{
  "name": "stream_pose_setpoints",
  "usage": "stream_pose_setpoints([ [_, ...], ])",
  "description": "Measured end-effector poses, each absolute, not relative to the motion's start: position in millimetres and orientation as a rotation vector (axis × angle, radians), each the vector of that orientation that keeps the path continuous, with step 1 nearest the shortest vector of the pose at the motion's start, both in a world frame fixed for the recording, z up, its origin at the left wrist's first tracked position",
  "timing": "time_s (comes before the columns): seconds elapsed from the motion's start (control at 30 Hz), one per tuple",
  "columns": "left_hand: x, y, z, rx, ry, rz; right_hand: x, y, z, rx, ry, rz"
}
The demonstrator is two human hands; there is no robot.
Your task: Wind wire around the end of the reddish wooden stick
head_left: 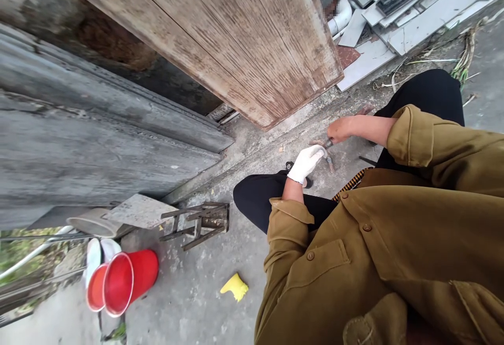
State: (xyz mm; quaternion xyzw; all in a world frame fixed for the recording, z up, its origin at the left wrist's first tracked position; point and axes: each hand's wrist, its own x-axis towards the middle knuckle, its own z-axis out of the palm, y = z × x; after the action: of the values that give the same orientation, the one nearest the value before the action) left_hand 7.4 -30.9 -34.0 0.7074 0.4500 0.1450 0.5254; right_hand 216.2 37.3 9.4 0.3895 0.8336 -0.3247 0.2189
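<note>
My left hand [307, 162], in a white glove, is closed with its fingers at the metal head of a hammer [329, 162]. My bare right hand [340, 128] is wrapped round the hammer's handle close to the head. The reddish handle end shows beyond my wrist, towards my right knee. Fine detail at the fingertips is too small to make out, so I cannot tell whether the glove also pinches something else. Both hands are low between my bent knees, above the concrete ground [271, 229].
A large weathered wooden board [252, 35] leans in front of me, beside a grey panel [98, 145]. Broken tiles [370, 64] are stacked at the upper right. A small wooden stool [208, 219], a yellow item [235, 286] and a red bucket [144, 276] are to my left.
</note>
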Motion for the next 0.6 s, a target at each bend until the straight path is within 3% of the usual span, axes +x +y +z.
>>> stream_pose_setpoints([
  [0.27,-10,-21,-49,1.537,1.164,0.503,222,34,24,0.629,2.305,-1.406],
  [0.5,10,-24,-53,1.397,1.034,0.634,236,49,46,1.106,2.509,-1.68],
  [0.6,17,-28,-53,1.431,0.986,0.572,237,53,47,1.495,2.489,-1.583],
])
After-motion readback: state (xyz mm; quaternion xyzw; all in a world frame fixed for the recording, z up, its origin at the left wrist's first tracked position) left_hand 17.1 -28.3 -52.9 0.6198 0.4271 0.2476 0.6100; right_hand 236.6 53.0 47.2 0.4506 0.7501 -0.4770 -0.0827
